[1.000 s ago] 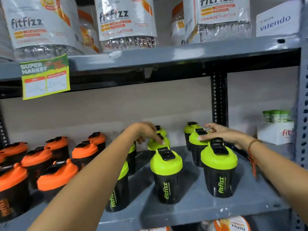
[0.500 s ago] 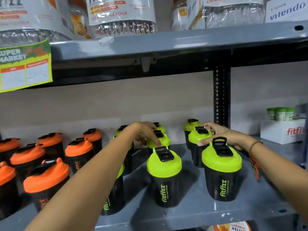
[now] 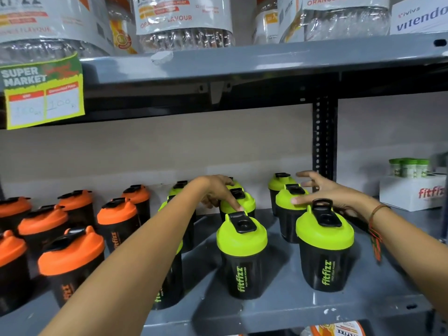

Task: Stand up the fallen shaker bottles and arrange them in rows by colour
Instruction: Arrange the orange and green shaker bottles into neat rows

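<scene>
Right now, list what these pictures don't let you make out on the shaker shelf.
- Head view: the left forearm hides most of two green-lidded shakers.
- Left hand: fingertips lie on a green lid; grip unclear.
- Price tag: handwritten figures too faint to read.
- Orange-lidded shakers: the row is cut off by the left edge, count unknown.
- Right hand: spread open over a lid, contact unclear.

Shelf (image 3: 278,309): grey painted metal, smooth, slight sheen, chipped at the front edge. Green-lidded shakers (image 3: 242,258): dark translucent plastic bodies, glossy, with satin plastic lids. Orange-lidded shakers (image 3: 70,258): same plastic finish. Price tag (image 3: 43,93): printed paper. Upper jars (image 3: 186,23): clear glossy plastic with paper-like labels.
</scene>
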A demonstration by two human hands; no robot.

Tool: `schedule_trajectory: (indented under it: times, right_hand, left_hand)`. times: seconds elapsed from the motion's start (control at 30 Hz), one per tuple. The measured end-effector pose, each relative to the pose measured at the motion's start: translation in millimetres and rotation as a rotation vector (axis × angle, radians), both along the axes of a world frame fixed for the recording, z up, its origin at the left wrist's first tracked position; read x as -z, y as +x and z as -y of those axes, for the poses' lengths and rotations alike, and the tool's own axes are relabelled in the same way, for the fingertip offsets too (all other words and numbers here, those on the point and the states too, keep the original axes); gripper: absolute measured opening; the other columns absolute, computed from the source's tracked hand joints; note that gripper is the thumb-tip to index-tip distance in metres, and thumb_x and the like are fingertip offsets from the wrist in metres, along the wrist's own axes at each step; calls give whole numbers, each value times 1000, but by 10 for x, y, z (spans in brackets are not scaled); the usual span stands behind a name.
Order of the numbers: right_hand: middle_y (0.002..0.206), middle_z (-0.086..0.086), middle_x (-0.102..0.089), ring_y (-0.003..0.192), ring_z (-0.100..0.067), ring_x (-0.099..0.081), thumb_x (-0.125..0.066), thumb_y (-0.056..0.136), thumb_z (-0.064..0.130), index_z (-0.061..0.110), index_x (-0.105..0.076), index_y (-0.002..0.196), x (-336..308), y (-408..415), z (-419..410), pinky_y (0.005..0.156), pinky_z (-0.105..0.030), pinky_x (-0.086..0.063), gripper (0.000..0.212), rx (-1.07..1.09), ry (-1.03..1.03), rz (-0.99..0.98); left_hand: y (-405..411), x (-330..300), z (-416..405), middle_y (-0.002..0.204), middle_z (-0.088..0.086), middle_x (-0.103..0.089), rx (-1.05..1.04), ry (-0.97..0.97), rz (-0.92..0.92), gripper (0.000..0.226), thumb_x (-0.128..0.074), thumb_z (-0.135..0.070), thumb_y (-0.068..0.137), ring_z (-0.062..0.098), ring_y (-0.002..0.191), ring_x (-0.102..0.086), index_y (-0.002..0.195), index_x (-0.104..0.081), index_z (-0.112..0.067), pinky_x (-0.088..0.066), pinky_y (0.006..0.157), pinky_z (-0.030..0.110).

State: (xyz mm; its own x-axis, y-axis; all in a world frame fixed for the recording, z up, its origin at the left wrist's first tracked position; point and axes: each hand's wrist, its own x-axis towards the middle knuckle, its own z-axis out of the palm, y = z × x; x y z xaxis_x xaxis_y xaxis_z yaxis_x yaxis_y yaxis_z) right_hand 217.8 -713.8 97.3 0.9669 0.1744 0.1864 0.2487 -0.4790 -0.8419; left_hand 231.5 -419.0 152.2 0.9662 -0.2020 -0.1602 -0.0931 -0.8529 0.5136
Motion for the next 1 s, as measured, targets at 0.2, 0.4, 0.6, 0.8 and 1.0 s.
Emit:
schedule_trajectory:
  times: [0.2,0.4,0.6,0.8,1.0]
  right_hand:
    - [135,-7,-60,127,-27,-57,-80,63,54,29,-58,127,-362,-398,-135,112,-44,-43,71,142,100,147]
    - [126,-6,-66,123,-17,-59,-73,87,30,27,-65,114,-813,-1010,-695,113,-39,-39,28,243,249,363]
    - [115,1,-65,105,-8,-62,-73,87,24,24,-67,115,-767,-1750,-1837,104,-32,-44,29,185,314,483]
    - [145,-3,-51,125,-14,-54,-80,76,41,26,-47,140,-20,-1897,-2807,91,-21,-41,74,155,316,253]
    - [164,-5,-25,148,-20,-30,-89,28,69,25,-11,160,688,-1779,-3196,119,-43,-29,159,170,324,82]
  left_hand:
    - [-274,-298,-381,124,8,-59,-26,-121,212,80,-86,-36,66,26,107,-64,135,-47,-28,-49,57,24]
    - [-786,-491,-1077,119,3,-64,-47,-91,493,64,-80,-46,68,22,107,-62,126,-59,-29,-51,83,29]
    - [-1421,-389,-1901,112,-1,-71,-87,-166,752,51,-72,-49,74,21,112,-60,121,-62,-30,-46,96,34]
    - [-1770,278,-2648,127,1,-63,-269,-531,877,67,-67,-59,72,18,113,-60,129,-54,-27,-47,95,34]
    - [-1890,1106,-2924,149,3,-42,-275,-557,566,128,-69,-81,43,22,134,-44,148,-27,-21,-38,108,44]
